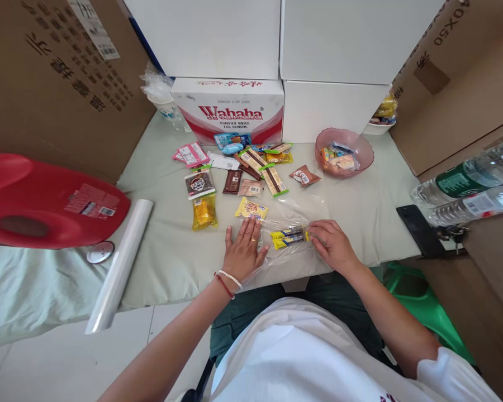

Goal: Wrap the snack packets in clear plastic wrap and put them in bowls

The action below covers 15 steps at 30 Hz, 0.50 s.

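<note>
My left hand [243, 249] lies flat with fingers spread, its thumb side on a clear plastic film [295, 207] and its fingertips at a yellow cookie packet [251, 208]. Two yellow-and-blue snack sticks [289, 237] lie side by side on the film. At their right ends, the bent fingers of my right hand [332, 243] close in a pinch. Behind are more wrapped snacks: a yellow-wrapped cake [204, 212], a dark round snack packet [199, 183], a brown packet [232, 181], green-edged bars [274, 180] and an orange-brown packet [304, 176].
A pink bowl [344, 154] with packets stands at the back right. White boxes [228, 111] wall the back. On the left lie a film roll [120, 265] and a red jug [54, 201]; on the right, a phone [420, 230] and water bottles [469, 178].
</note>
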Motion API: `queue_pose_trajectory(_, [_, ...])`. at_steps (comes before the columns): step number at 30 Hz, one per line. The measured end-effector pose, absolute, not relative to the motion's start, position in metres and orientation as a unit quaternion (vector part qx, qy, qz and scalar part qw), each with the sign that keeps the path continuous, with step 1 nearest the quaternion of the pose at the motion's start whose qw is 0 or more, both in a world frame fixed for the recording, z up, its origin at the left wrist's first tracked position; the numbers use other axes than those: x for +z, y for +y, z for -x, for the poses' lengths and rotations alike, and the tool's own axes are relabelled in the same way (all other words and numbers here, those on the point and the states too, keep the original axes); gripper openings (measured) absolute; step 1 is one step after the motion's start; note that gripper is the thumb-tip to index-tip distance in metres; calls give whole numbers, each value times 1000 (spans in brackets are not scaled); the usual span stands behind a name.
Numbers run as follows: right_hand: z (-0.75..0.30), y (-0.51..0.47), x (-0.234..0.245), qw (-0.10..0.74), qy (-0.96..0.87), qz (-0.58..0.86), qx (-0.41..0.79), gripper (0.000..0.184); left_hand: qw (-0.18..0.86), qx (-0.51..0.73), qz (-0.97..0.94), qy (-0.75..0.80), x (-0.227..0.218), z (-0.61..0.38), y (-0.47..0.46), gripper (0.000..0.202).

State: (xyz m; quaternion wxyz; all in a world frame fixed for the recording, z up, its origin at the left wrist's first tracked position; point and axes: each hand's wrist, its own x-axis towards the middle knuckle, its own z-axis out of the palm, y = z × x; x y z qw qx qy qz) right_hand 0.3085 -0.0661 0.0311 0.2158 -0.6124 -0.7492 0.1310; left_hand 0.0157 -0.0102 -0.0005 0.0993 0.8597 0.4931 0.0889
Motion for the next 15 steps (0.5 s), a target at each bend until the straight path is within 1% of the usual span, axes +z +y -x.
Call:
queue_pose_trajectory(2, [-302, -54, 41, 170, -786, 573, 156, 36, 97, 82, -861, 492, 3, -14, -13, 65])
queue_pose_trajectory(4, [-296, -48, 50, 119, -827, 518, 182, 39, 103, 69, -864, 487, 4, -11, -15, 63])
queue_pose_trajectory(6, [-296, -53, 55, 78, -861, 461, 203, 46, 112, 55, -864, 488, 3, -7, -16, 65])
queue_pose_trajectory(8, [-305, -68, 57, 49, -879, 422, 215, 46, 121, 42, -861, 491, 1, -2, -17, 69])
queue_pose_trajectory(11, [-329, -102, 53, 13, -881, 418, 222, 40, 129, 37, -865, 483, -2, 3, -17, 76])
queue_pose_trajectory(15, [-366, -139, 50, -15, -850, 470, 237, 44, 135, 49, -876, 459, -2, 7, -16, 91])
